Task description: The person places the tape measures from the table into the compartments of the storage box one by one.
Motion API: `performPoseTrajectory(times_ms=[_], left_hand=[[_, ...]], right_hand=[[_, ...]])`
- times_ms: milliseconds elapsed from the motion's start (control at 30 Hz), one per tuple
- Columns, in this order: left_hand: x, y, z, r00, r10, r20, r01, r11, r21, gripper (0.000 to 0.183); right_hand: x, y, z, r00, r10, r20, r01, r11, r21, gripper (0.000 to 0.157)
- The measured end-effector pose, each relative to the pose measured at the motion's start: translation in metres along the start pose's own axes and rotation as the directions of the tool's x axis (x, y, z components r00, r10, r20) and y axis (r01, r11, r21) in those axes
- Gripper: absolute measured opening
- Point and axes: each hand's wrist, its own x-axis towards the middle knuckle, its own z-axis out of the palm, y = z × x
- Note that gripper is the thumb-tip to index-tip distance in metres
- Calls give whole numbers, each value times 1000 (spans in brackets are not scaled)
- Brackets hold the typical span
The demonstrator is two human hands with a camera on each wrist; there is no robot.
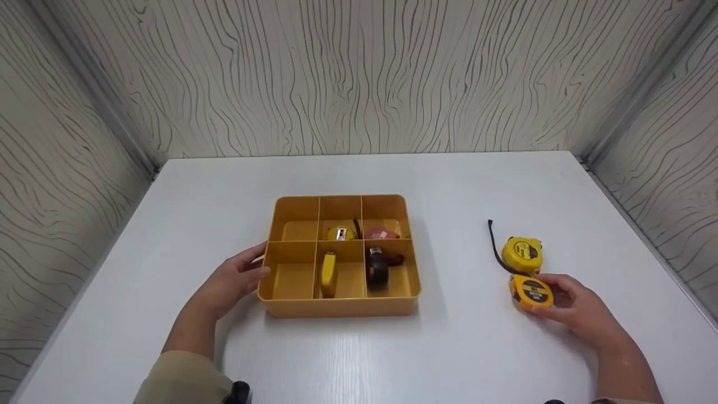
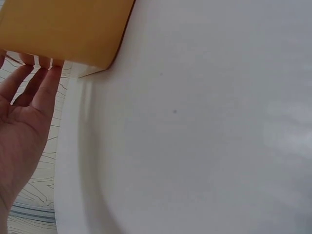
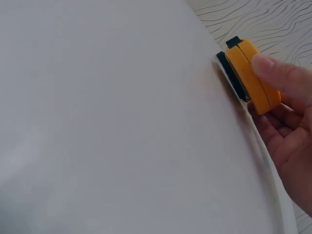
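A yellow-orange box point(image 1: 342, 307) with six compartments stands on the white table. My left hand point(image 1: 230, 280) touches its left wall with extended fingers; in the left wrist view the fingertips are partly hidden by the box. Off to the right, my right hand point(image 1: 583, 308) pinches an orange-yellow tape measure point(image 1: 532, 293) between thumb and fingers. Just behind it lies a yellow tape measure point(image 1: 523, 254) with a black strap point(image 1: 495, 247). The right wrist view shows the thumb on one face of the held tape measure point(image 3: 253, 75).
Inside the box, a yellow tape measure point(image 1: 340, 233) lies back middle and a reddish object point(image 1: 382, 233), partly hidden, back right. Front middle holds a yellow tape measure point(image 1: 328, 274) on edge; front right, a black tape measure point(image 1: 377, 272). Wood-patterned panels point(image 1: 359, 78) surround the table.
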Motion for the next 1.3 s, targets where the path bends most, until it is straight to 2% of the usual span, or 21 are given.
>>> performPoseTrajectory(times_ms=[167, 400, 567, 767, 867, 1167, 1300], left_hand=[[0, 1, 1, 1000, 3, 1, -3, 1000, 5, 57], [0, 0, 0, 1000, 14, 5, -14, 1000, -6, 58], [0, 1, 0, 1000, -2, -4, 2, 1000, 10, 61], [-1, 2, 1, 1000, -4, -9, 4, 1000, 12, 65], [0, 2, 2, 1000, -2, -6, 2, 1000, 19, 62], [1, 1, 1, 1000, -4, -4, 4, 1000, 18, 60], [-1, 2, 1, 1000, -2, -1, 2, 1000, -11, 59]], right_hand=[[1, -6, -3, 1000, 11, -1, -10, 998, 70, 80], [1, -11, -6, 998, -54, -28, 60, 964, 259, 74], [1, -18, -12, 997, -71, -41, 79, 964, 253, 73], [7, -33, -13, 986, -150, -77, 165, 954, 251, 69], [12, -42, -11, 984, -160, -83, 177, 946, 271, 69], [30, -82, -8, 985, -167, -42, 171, 928, 331, 72], [37, -101, -7, 980, -199, -31, 197, 916, 348, 72]])
